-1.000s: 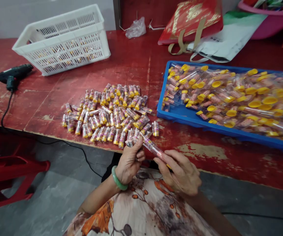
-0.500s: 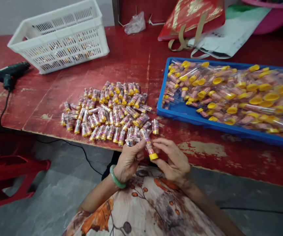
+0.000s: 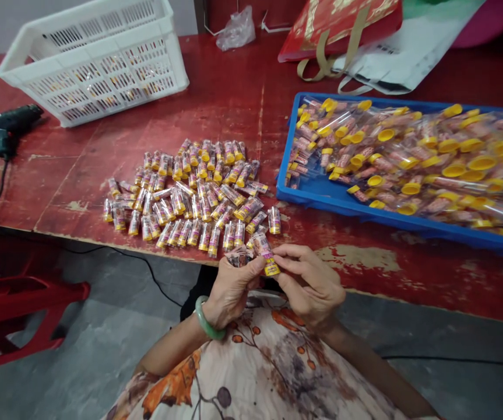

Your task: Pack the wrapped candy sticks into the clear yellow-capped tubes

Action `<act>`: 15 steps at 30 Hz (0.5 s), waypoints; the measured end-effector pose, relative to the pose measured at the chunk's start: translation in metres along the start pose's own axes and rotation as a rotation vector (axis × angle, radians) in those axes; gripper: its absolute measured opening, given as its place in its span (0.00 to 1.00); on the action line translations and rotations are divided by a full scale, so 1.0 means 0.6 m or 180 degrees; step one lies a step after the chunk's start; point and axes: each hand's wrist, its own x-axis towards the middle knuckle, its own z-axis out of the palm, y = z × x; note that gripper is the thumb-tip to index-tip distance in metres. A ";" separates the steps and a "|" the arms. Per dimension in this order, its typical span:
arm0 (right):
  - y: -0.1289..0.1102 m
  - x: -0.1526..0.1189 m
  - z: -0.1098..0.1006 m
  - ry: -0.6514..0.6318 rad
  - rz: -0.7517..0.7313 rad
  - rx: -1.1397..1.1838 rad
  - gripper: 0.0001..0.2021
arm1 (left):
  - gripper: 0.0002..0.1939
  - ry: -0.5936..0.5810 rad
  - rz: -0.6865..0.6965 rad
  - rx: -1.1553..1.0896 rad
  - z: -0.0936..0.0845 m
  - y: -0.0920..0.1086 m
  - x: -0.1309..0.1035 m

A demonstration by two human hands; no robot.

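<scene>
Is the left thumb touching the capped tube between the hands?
Touching: the head view shows the left thumb with its tip against the tube, near the yellow end.

On the counter, tubes lie just beyond the left grip, a crate, probably holding more, behind them; right beyond the right grip, a tray holds others, bags behind.
</scene>
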 end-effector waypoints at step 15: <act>0.003 -0.020 0.010 0.0189 -0.0247 -0.0302 0.15 | 0.19 -0.0047 0.0043 0.0016 -0.005 -0.010 -0.005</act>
